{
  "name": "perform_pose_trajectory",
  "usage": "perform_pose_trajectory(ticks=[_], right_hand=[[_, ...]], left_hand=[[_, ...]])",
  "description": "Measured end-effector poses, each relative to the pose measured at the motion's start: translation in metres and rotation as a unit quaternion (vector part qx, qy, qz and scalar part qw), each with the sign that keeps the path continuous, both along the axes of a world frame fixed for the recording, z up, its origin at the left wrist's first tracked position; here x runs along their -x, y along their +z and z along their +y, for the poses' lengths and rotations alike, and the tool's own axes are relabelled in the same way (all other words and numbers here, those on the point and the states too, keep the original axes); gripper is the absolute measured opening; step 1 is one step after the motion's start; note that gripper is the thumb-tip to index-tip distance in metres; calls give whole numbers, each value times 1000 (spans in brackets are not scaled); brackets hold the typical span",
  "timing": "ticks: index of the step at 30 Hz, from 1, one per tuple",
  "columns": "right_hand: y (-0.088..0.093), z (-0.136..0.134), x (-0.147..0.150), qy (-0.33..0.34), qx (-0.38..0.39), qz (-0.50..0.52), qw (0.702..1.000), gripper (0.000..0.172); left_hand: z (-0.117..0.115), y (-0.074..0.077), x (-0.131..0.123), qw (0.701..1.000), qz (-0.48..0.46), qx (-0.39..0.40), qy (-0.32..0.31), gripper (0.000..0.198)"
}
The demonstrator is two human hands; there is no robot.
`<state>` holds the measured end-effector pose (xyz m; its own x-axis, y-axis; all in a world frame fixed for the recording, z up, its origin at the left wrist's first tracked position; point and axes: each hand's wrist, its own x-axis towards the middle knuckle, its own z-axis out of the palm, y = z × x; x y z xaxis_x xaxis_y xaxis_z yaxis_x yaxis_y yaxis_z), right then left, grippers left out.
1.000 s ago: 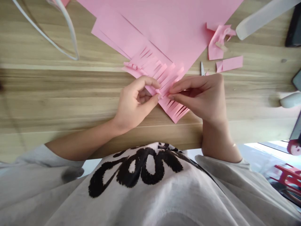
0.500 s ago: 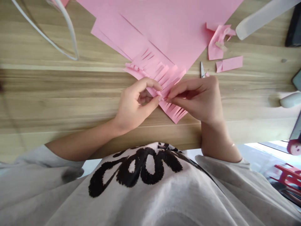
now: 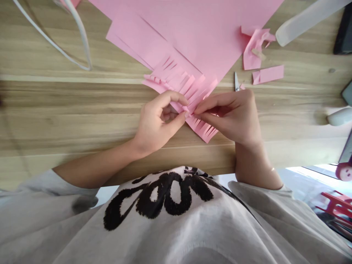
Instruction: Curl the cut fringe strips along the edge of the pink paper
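The fringed pink paper (image 3: 176, 71) lies on the bench (image 3: 60, 110), a strip pinched between the left hand (image 3: 158, 123) and right hand (image 3: 228, 117); one curled strip (image 3: 156, 79) is seen at the far end; the other strips (image 3: 189, 85) are left flat; scissors (image 3: 236, 82) lie just beyond the right hand.

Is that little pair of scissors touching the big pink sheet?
Apart. The head view shows bare wood between the scissors and the pink sheet.
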<state>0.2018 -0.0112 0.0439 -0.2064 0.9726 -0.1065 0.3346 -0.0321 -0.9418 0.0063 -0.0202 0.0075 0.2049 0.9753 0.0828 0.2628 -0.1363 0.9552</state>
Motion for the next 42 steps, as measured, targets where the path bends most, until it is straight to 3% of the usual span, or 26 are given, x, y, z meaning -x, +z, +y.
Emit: perform_pose_trajectory(ticks=[8,17,28,42], right_hand=[[-1,1,2,38,1,16,999,16],[0,0,0,29,8,28,999,15],[-2,0,1,31,8,13,999,18],[-4,-2,3,23,0,31,999,10]], left_hand=[[-1,0,-2,999,-38,-10,0,13],[0,2,0,1000,5,-7,13,14],[0,-2,-2,998,-41,-43,12,13],[2,-5,-1,996,-65,-67,13,12]])
